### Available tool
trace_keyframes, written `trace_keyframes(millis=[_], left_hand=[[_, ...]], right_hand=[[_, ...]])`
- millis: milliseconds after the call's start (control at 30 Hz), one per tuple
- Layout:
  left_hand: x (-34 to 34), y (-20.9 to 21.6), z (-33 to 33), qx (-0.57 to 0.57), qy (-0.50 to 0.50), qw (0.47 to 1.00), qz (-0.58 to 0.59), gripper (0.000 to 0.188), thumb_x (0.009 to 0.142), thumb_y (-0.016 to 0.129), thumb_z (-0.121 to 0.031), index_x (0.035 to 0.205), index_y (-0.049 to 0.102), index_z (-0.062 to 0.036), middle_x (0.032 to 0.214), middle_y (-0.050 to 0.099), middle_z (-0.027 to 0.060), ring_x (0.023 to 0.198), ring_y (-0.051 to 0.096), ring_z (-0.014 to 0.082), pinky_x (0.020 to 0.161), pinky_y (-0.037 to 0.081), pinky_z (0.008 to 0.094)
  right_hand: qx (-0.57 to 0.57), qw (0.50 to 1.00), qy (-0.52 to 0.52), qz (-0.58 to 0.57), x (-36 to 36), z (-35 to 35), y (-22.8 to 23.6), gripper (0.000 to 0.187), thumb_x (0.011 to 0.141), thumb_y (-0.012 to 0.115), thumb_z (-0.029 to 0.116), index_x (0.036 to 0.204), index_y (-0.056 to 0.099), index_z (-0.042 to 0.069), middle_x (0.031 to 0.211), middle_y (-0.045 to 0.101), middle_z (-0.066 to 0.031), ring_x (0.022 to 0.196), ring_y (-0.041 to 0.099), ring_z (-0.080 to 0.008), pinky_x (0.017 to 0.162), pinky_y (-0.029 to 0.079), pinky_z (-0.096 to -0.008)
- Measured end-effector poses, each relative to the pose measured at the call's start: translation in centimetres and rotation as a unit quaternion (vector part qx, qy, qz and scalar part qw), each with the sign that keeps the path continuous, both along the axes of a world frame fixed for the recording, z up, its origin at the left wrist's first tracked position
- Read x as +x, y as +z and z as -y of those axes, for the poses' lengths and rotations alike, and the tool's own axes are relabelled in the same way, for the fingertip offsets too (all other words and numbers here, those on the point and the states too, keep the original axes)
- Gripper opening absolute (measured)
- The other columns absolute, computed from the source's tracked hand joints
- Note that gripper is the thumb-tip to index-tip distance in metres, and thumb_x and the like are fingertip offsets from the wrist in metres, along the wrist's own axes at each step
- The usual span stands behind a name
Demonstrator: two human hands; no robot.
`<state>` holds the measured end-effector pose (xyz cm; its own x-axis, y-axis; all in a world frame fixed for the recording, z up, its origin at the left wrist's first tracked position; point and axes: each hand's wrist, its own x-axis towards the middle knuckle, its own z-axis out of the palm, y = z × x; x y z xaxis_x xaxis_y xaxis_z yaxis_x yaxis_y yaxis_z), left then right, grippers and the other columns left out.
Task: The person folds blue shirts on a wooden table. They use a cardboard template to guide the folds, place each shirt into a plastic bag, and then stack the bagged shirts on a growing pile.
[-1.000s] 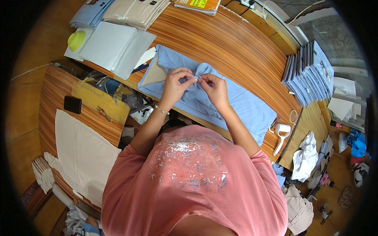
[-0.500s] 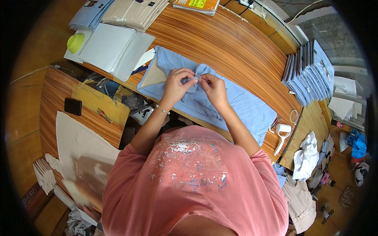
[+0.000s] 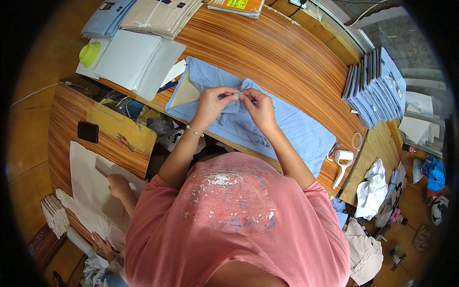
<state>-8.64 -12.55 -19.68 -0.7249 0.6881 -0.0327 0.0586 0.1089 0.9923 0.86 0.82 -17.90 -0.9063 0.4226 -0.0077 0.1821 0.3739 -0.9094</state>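
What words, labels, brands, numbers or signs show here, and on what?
Orange booklet: print on a yellow patch; I won't copy printed wording.
Beige folded garments: dark label, too small to read.
Blue folded garments at upper left: dark label, too small.
Pink shirt: flaked print, no legible words.

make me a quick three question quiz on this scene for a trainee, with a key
1. True or false: the person's left hand and right hand bring their fingertips close together at a small pale piece above the blue cloth.

2. Which lies near the blue cloth's right end?
a) black phone
b) white roller
c) yellow-green cap

3. On which of the person's wrists is the bracelet?

Key: 1 true; 2 b; 3 left.
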Motion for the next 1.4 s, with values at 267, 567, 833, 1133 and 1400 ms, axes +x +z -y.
trace_keyframes(millis=[267,567,833,1133,1400], left_hand=[[-0.5,-1.1,0.1,0.021,-0.011,1.0,0.008,0.014,0.077,0.07,-0.005,0.089,0.067,0.0027,0.081,0.068,0.0061,0.074,0.06,0.008,0.066,0.048,0.0215],[-0.8,-2.1,0.2,0.051,-0.037,0.998,0.024,0.011,0.079,0.069,-0.006,0.079,0.06,-0.0003,0.075,0.063,0.0014,0.07,0.056,0.0052,0.064,0.046,0.0203],[-0.7,-3.1,0.4,0.127,-0.057,0.973,0.185,0.005,0.084,0.063,-0.003,0.085,0.058,-0.0017,0.084,0.062,0.0013,0.078,0.057,0.0061,0.071,0.045,0.0192],[-1.0,-2.3,0.7,0.093,-0.088,0.971,0.2,0.015,0.083,0.065,-0.005,0.097,0.062,0.0012,0.087,0.065,0.0042,0.079,0.06,0.0078,0.072,0.047,0.0198],[-0.4,-2.6,0.6,0.076,-0.05,0.979,0.181,0.013,0.083,0.064,-0.004,0.094,0.062,0.0018,0.087,0.066,0.0062,0.08,0.06,0.009,0.073,0.048,0.0207]], right_hand=[[0.066,0.997,0.029,-0.03,-0.2,0.0,-0.2,0.008,0.079,0.061,0.004,0.084,0.061,-0.002,0.081,0.061,-0.0183,0.076,0.057,-0.0341,0.068,0.046,-0.0383],[0.014,0.998,0.062,0.018,-0.1,-0.4,-0.5,0.011,0.084,0.06,0.009,0.086,0.057,-0.001,0.075,0.057,-0.0163,0.067,0.053,-0.0287,0.062,0.043,-0.0346],[0.015,0.991,0.123,0.049,-0.2,-0.7,-0.3,0.014,0.085,0.06,0.012,0.082,0.055,-0.001,0.073,0.057,-0.0187,0.069,0.054,-0.0336,0.063,0.042,-0.0389],[0.042,0.993,0.108,-0.01,0.2,-0.3,0.1,0.015,0.084,0.059,0.013,0.081,0.057,-0.001,0.073,0.057,-0.0182,0.073,0.052,-0.0342,0.066,0.042,-0.0401],[0.084,0.989,0.11,-0.042,0.3,0.0,-0.5,0.014,0.084,0.058,0.012,0.082,0.058,-0.002,0.076,0.058,-0.0169,0.074,0.052,-0.0341,0.068,0.042,-0.0407]])
